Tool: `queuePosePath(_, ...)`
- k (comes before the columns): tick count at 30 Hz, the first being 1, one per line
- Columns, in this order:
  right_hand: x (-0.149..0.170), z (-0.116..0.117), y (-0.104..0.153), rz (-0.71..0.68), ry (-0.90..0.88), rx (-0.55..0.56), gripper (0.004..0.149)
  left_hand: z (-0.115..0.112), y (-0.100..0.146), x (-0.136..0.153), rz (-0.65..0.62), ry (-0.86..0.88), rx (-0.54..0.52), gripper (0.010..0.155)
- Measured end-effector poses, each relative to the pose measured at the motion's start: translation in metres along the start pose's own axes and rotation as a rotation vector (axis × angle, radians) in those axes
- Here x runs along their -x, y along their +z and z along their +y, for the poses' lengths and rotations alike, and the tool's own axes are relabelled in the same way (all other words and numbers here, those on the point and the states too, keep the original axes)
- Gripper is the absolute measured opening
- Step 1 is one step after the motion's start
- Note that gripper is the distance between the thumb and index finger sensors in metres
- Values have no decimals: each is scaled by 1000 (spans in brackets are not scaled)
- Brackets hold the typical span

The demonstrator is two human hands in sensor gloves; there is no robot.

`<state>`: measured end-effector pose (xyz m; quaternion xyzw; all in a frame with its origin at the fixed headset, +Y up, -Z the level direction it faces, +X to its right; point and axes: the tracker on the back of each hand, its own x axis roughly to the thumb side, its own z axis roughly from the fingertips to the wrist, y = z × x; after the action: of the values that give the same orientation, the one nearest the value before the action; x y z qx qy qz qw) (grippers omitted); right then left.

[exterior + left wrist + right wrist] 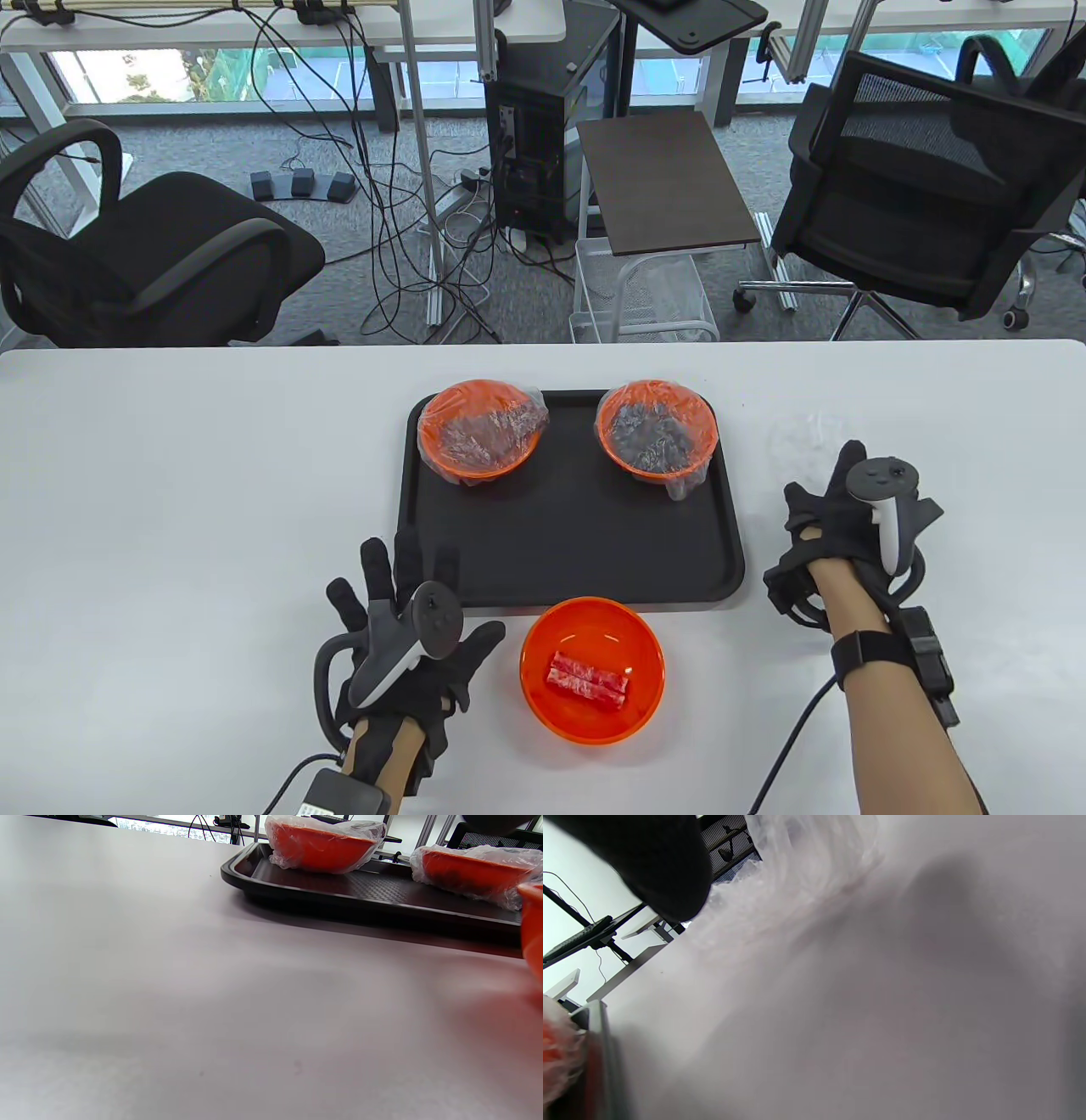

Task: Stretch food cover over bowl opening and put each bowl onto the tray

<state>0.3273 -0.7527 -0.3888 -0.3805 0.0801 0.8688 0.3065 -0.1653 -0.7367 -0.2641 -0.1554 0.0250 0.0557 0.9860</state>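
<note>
The left hand [399, 645] lies on the white desk [170, 526], fingers spread, beside an uncovered orange bowl [592, 671] (red rolls inside). Two film-covered orange bowls [482, 431] sit on the black tray [570, 543]. The right hand [853, 526], fingers curled, reaches a crumpled clear cover [802, 433].

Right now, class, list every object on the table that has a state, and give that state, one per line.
Left bowl: covered, on the tray.
Right bowl: covered, on the tray.
Near bowl: uncovered, on the table in front of the tray, red food inside.
Tray: flat on the table, near half bare.
Food cover: loose and crumpled on the table.
Left hand: fingers spread, holding nothing.
Right hand: at the food cover; grip not visible.
</note>
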Motion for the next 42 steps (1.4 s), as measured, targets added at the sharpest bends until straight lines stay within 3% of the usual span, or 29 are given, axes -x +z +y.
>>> queuePosePath(9, 5, 12, -5, 47, 73, 47, 75, 1, -1, 3, 1, 24, 4, 96)
queuePosePath(17, 7, 8, 2, 49, 141, 136, 53, -2, -3, 6, 16, 16, 22, 96)
queuePosePath(23, 15, 2, 10, 16, 203, 179, 46, -4, -5, 5, 22, 1, 31, 96)
queuePosePath(33, 23, -24, 49, -179, 260, 237, 46, -7, -6, 1, 35, -30, 55, 96)
queuePosePath(42, 24, -56, 96, -351, 208, 296, 45, -6, -4, 0, 41, -44, 70, 96)
